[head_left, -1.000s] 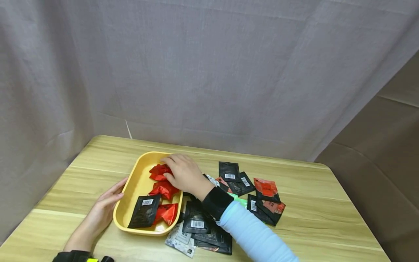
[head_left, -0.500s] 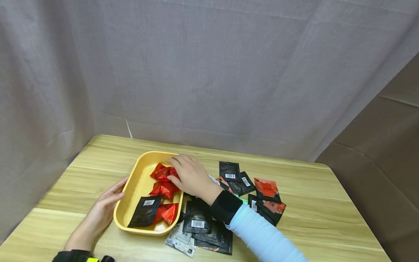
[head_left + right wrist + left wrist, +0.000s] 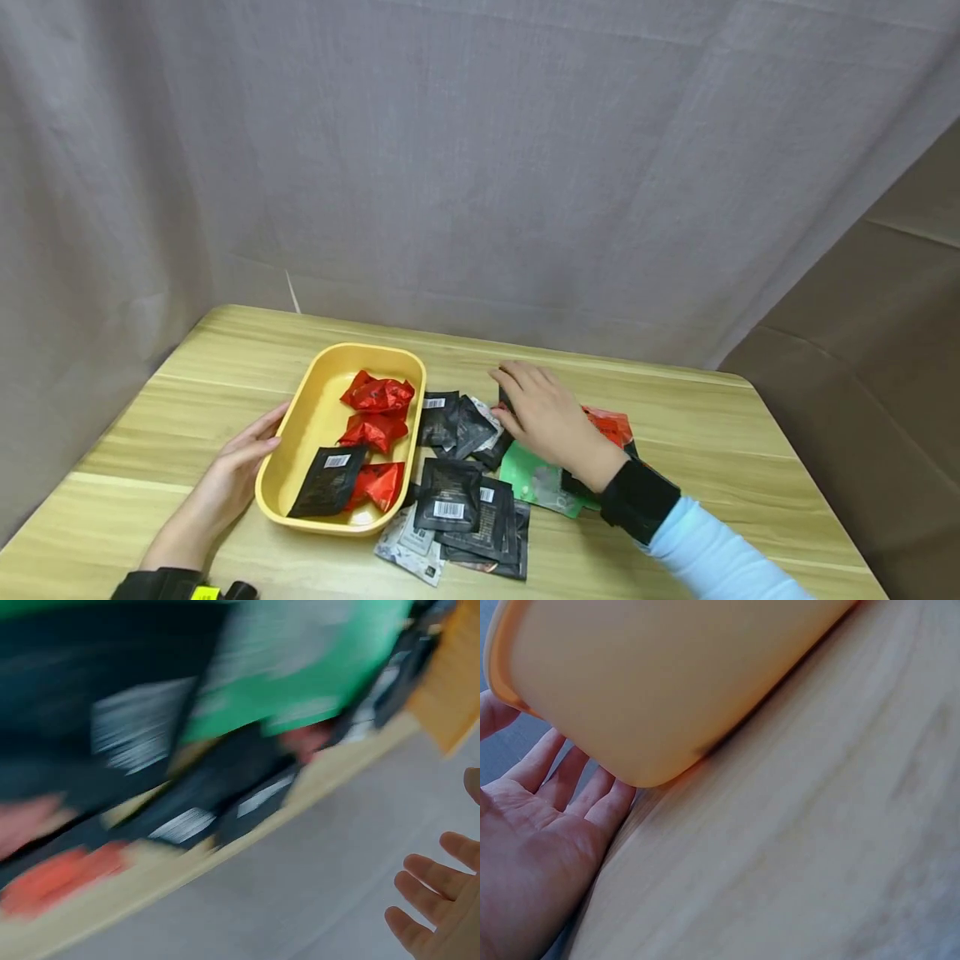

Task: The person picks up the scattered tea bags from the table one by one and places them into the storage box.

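Where the wooden table [image 3: 176,412] carries everything, a yellow tray [image 3: 317,408] stands left of the loose sachets [image 3: 487,510], its long axis running away from the person, far end leaning right. Well apart from each other, the left hand [image 3: 234,468] rests relaxed fingers against the tray's outer side, probably to steady it, and the right hand [image 3: 551,417] spreads over the sachets, gripping nothing; contact I cannot tell. At least 3 red packets [image 3: 372,431] line the tray's right side; 1 black sachet [image 3: 327,485] leans likewise, barcode [image 3: 337,461] farthest from the person.

Yellow tray [image 3: 311,425], red packets [image 3: 375,432], black sachets [image 3: 450,482], white barcodes [image 3: 448,510], green sachet [image 3: 534,479], wood-grained table [image 3: 720,458], grey curtain [image 3: 450,167]
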A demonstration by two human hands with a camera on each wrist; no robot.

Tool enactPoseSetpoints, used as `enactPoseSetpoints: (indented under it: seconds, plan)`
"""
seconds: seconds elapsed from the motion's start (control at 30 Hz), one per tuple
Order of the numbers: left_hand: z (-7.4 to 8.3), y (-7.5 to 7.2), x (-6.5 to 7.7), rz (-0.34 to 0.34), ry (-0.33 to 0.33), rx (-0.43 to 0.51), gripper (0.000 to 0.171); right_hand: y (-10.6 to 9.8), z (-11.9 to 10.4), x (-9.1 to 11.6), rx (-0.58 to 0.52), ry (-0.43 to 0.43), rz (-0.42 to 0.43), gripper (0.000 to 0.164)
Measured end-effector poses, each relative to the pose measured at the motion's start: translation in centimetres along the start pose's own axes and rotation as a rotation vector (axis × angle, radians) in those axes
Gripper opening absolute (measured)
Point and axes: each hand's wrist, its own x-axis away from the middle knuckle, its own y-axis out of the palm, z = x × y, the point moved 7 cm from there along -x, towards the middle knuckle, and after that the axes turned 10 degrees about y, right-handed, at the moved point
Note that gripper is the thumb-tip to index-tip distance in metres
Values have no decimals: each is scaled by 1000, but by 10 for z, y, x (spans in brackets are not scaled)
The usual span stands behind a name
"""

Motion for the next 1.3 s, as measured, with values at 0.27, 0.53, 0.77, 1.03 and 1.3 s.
enactPoseSetpoints:
  seconds: [0.27, 0.53, 0.77, 1.03, 1.3]
  plan:
    - [1, -2, 0, 2, -4, -15, 48, 8, 57, 47, 91, 20, -51, 56]
    - [4, 3, -1, -7, -4, 32, 49, 24, 100, 88, 23, 143, -134, 57]
    - [4, 1, 0, 17, -4, -21, 47, 39, 124, 101, -58, 267, -223, 66]
    - [2, 1, 0, 3, -13, 3, 48, 53, 129, 104, -113, 302, -269, 73]
    - [5, 2, -1, -5, -7, 14, 48, 50, 121, 100, 29, 206, -159, 59]
